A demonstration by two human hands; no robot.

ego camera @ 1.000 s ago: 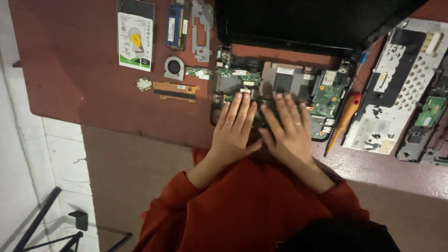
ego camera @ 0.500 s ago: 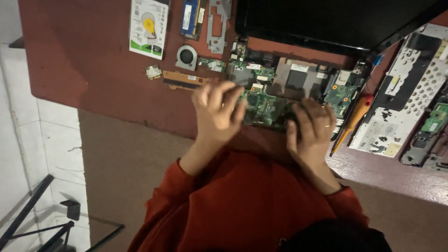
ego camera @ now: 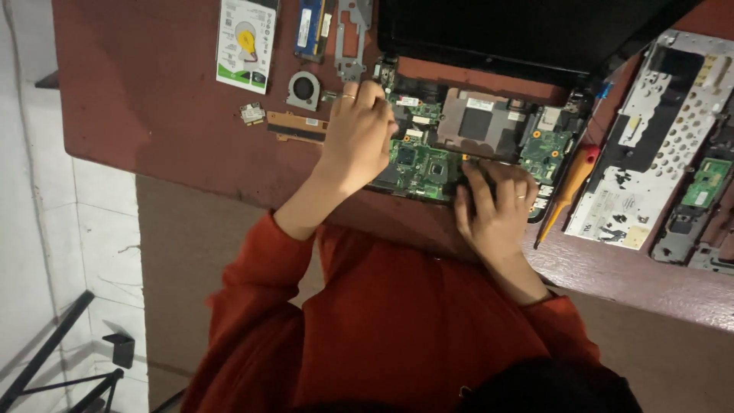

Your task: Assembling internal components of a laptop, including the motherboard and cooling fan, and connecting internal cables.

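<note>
The left hand (ego camera: 355, 138) was curled over the left rear corner of the green motherboard (ego camera: 419, 162), its fingers bent down onto the board's edge. Whether they pinched the board or only pressed on it could not be told, because the back of the hand hid the fingertips. The right hand (ego camera: 497, 208) lay flat and unclenched, fingers spread along the board's front edge and grasping nothing.

The motherboard sat inside the opened laptop base (ego camera: 489, 80) near the front edge of the reddish table (ego camera: 138, 99). The dark laptop screen (ego camera: 527, 30) stood folded back behind it.

Removed parts lay to the left of the hands:
- a hard drive (ego camera: 246, 42)
- a memory stick (ego camera: 310, 27)
- a metal bracket (ego camera: 352, 34)
- a small cooling fan (ego camera: 303, 90)
- a tiny wireless card (ego camera: 251, 114)
- a copper heat-pipe strip (ego camera: 294, 127)

To the right, an orange-handled screwdriver (ego camera: 569, 187) rested just beside the base. Beyond it lay a perforated metal keyboard plate (ego camera: 657, 145) and a small green daughterboard (ego camera: 707, 183).

Judging by how the hands were placed, the work in hand looked like feeling out or freeing the board in its chassis, with one hand at a corner and the other steadying the near edge. Any shift of the board would call for even pressure from both hands and a check that no cable or screw held it.
</note>
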